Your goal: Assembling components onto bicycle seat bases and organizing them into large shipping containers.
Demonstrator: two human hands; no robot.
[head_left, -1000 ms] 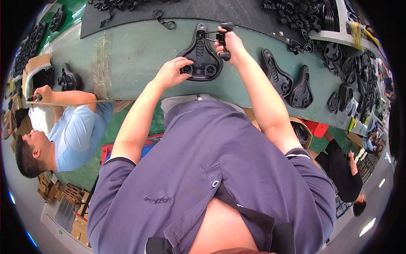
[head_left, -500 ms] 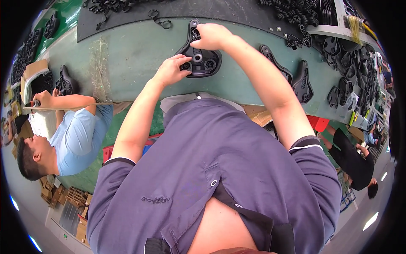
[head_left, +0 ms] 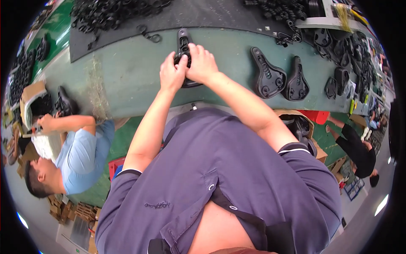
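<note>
A black bicycle saddle [head_left: 182,34] lies underside up on the green tabletop in front of me, its narrow nose pointing away. My left hand [head_left: 172,75] grips its middle from the left, thumb raised toward the centre. From the other side my right hand [head_left: 203,63] curls over the same part, and the two hands touch. Beneath my fingers a small dark part shows partly; its kind is hidden. Most of the saddle's wide rear end is covered by my hands and wrists. Two more upturned saddles, one larger [head_left: 269,76] and one slimmer [head_left: 297,80], lie to the right.
A dark mat [head_left: 203,17] at the far side bears a heap of black rings [head_left: 110,15] and a loose double-ring piece [head_left: 149,34]. More saddle parts [head_left: 342,55] pile up at right. On the left, a person in a blue shirt [head_left: 82,156] works beside a carton [head_left: 34,95].
Both hands have come together over the saddle's middle; the left moved up from its rear edge, the right came down from its nose. The view has shifted slightly.
</note>
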